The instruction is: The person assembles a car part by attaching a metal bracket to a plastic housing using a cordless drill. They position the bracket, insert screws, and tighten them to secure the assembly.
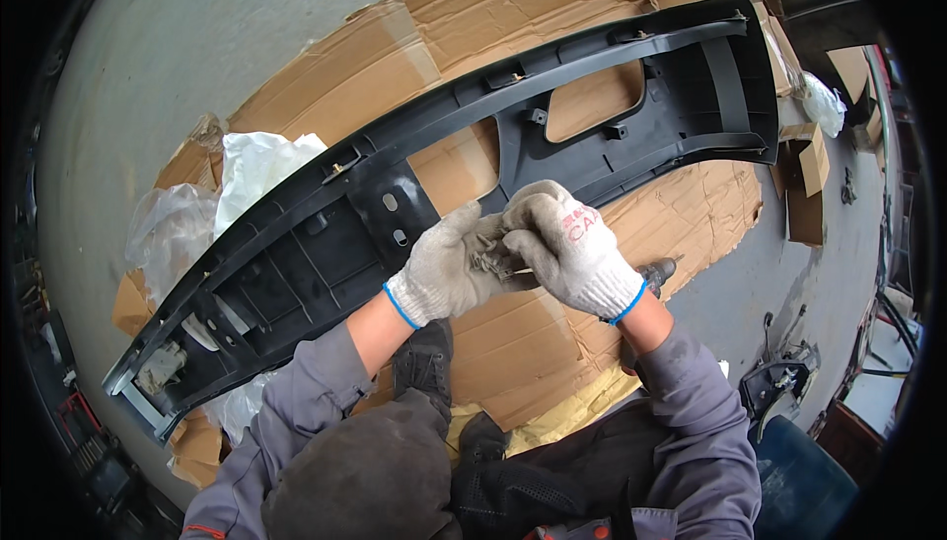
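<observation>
Both hands wear whitish knit work gloves with blue cuffs. Cupped in my left hand (439, 264) is a small pile of metal clips (490, 256). My right hand (574, 244) reaches over that palm, fingers curled in a pinch among the clips; whatever sits between its fingertips is hidden. Just beyond the hands lies a long, curved black plastic panel (681, 96), ribbed side up, with two large openings. Small metal clips (337, 171) are fitted at several spots along its far edge.
Flattened cardboard (326, 86) lies under the panel. White foam sheet (261, 170) and clear plastic wrap (178, 229) are bunched at the left. My shoe (424, 358) is close to the panel's near edge. Black parts (779, 377) and a cardboard box (807, 195) stand at the right.
</observation>
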